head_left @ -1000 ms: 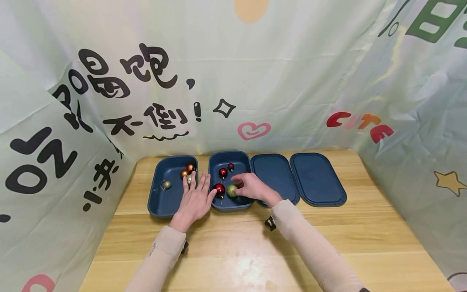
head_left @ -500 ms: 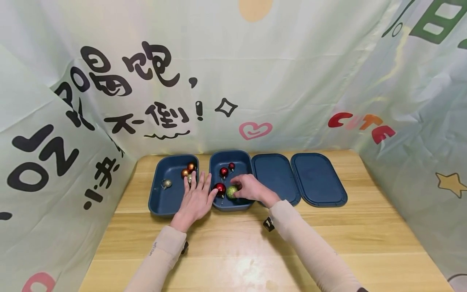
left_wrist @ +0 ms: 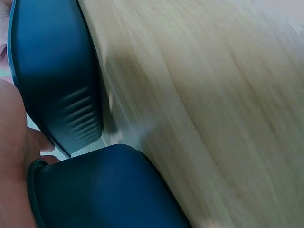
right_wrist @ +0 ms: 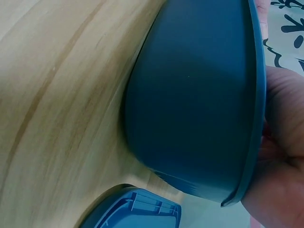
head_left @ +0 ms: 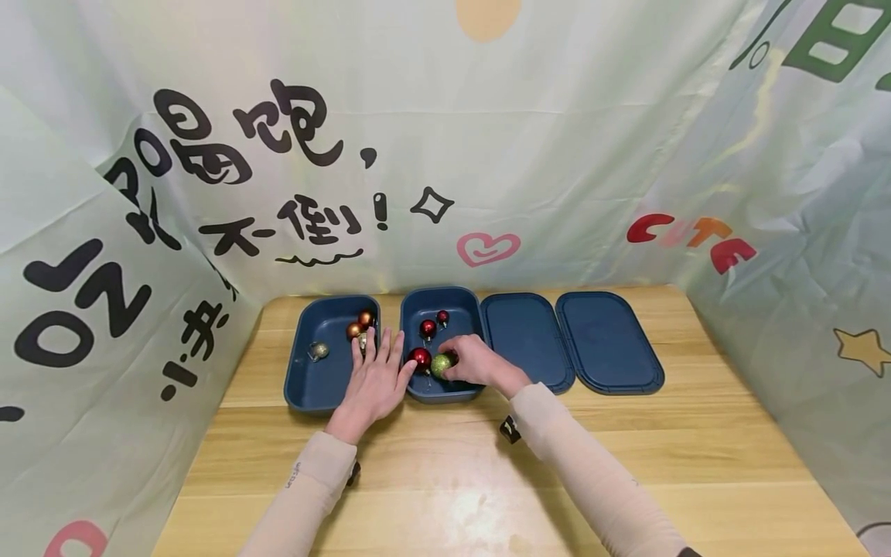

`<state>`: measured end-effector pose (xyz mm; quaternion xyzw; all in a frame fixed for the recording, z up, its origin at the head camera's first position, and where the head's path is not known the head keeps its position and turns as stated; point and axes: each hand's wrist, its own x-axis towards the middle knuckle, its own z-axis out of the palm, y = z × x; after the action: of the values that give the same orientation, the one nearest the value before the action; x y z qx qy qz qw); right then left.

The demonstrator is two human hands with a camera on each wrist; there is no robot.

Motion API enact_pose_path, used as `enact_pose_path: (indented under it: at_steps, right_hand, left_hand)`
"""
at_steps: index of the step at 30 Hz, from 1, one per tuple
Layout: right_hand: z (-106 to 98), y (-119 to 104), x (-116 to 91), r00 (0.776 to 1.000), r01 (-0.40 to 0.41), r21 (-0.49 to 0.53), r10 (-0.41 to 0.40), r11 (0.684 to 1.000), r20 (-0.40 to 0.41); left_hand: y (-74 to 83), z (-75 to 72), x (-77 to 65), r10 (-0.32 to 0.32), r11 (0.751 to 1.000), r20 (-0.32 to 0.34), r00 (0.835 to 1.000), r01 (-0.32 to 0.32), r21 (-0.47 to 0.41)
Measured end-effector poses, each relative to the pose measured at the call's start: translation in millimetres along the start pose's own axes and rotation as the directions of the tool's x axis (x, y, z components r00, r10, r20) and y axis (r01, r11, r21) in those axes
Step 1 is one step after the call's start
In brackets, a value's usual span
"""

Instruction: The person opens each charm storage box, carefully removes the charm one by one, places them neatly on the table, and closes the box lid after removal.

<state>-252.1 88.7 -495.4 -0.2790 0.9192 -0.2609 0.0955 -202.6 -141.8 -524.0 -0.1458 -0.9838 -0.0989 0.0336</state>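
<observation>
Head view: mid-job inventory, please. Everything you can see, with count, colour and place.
Table: 1, light wood, under everything
Left box: 1, dark blue, lidless
Right box: 1, dark blue, lidless
Lids: 2, dark blue, flat, right of the boxes
Orange balls: 2 visible, left box
Gold-toned balls: 2 visible, left box, one partly hidden by fingers
Red balls: 3, right box
Green ball: 1, right box
Backdrop: pale, printed, behind and at both sides
Black wrist devices: 2, at the wrists
Sleeves: 2, beige
Left hand: 1, over left box's right edge
Right hand: 1, pinching green ball
</observation>
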Motion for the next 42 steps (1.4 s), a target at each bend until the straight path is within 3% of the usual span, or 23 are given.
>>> enact_pose_path:
  at_steps: [28,42]
  right_hand:
    - [-9.0,-1.4,-13.3,0.997,0.027,0.074,-0.022,0.997,-0.068]
    - [-16.8,-4.8,-26.5,0.996,-0.001,0.15,0.015,0.989,-0.093]
  left_hand:
    - [2.3,-2.2,-1.9,-0.007,1.0,0.003,1.0,0.007,-0.001]
    - [3.3,-1.4,-0.3,-0.003,1.0,-0.003,1.0,0.003,-0.005]
